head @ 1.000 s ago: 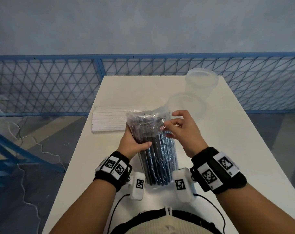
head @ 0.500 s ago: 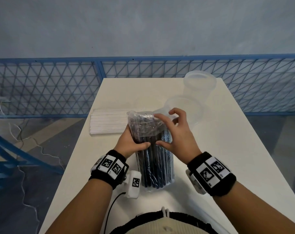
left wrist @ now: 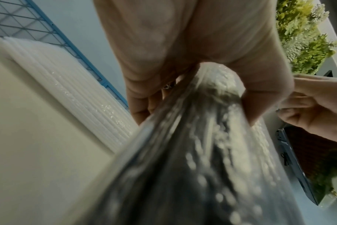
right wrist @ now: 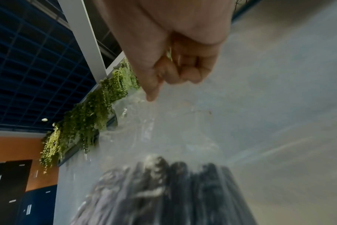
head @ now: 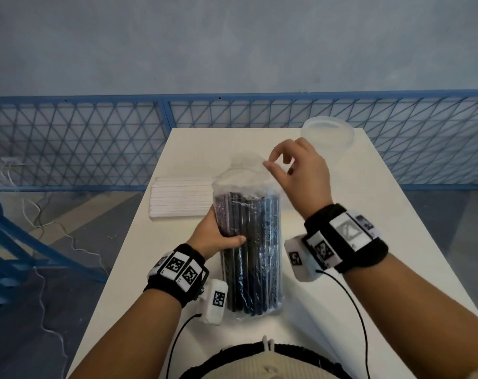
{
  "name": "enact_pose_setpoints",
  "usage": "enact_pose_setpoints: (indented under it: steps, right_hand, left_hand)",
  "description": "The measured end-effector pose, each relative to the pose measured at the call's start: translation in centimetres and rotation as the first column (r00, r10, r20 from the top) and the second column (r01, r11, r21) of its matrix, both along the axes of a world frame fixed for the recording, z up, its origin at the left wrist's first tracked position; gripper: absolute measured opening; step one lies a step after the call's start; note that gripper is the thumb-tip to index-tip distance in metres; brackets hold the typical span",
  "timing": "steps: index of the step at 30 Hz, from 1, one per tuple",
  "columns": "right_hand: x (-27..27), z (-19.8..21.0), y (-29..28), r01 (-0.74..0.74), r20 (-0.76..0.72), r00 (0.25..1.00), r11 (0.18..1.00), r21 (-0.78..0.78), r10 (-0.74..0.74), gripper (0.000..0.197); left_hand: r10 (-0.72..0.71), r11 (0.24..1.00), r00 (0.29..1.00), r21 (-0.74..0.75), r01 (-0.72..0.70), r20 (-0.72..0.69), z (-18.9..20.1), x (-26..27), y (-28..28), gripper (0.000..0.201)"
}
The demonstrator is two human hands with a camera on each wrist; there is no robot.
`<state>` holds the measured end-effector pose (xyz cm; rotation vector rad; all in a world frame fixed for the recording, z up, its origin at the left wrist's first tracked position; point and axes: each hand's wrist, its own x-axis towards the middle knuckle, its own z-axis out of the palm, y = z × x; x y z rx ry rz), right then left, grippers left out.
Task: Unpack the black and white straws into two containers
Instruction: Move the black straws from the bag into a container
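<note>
Left hand (head: 214,236): fingers (left wrist: 267,97) and thumb wrapped round the middle of the bag of black straws (head: 250,242), clamping it upright on the white bench (head: 341,296). Right hand (head: 300,170): thumb and forefinger brought together on the loose clear top of the bag, directly above the left-hand grip; other fingers (right wrist: 187,71) curled toward the palm; whether film is truly pinched between the tips, not resolvable through blur. Below the right fingers: upper ends of the black straws, seen through the plastic. Just left of and beyond the left fingers: pack of white straws (head: 180,199), lying flat on the bench, apart from the bag. Beyond and to the right of the right fingers: one clear round container (head: 328,135), upright at the far right corner of the bench; second container not discernible, area behind the right hand hidden. On both wrists: black bands with printed square markers and white camera blocks, cables trailing toward the body. Beyond the bench: blue mesh fence (head: 95,143) and grey wall.
</note>
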<state>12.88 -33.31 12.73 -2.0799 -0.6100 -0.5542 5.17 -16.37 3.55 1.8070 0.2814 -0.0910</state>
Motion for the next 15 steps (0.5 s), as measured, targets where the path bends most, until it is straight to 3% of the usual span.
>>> enact_pose_setpoints:
  steps: [2,4,6,8,11,12,15]
  right_hand:
    - [1.2,0.6,0.1,-0.022,-0.219,0.975,0.996,0.083,0.040,0.021]
    - [1.8,0.9,0.3,-0.055,-0.399,0.904,0.968,0.245,0.153,0.026]
    - [2.0,0.9,0.4,-0.105,-0.456,0.846,0.926,0.363,0.275,0.023]
    - [1.6,1.3,0.2,-0.173,-0.421,0.845,0.913,0.370,0.331,0.018]
    - [0.0,1.4,-0.3,-0.224,-0.253,0.925,0.945,0.240,0.283,0.007]
    - [-0.7,1.3,-0.3,-0.266,-0.214,0.933,0.955,0.129,0.288,0.001]
    - [-1.6,-0.2,0.0,-0.345,-0.185,0.934,0.902,-0.260,0.305,0.015]
  left_hand:
    - [-0.025,1.000,1.000,0.015,0.025,-0.005,0.2,0.0,-0.2,0.089]
    - [-0.039,0.999,0.999,0.012,0.039,-0.005,0.3,0.1,-0.2,0.090]
    - [-0.047,0.999,0.999,0.009,0.047,-0.005,0.4,0.0,-0.1,0.091]
    - [-0.052,0.999,0.999,-0.001,0.052,-0.002,0.4,0.0,-0.1,0.091]
    - [-0.046,0.999,0.999,-0.011,0.046,0.014,0.5,-0.1,0.0,0.090]
    - [-0.044,0.999,0.999,-0.019,0.044,0.026,0.6,-0.2,0.0,0.089]
    - [-0.071,0.997,0.994,-0.009,0.072,0.081,1.2,-0.1,0.0,0.086]
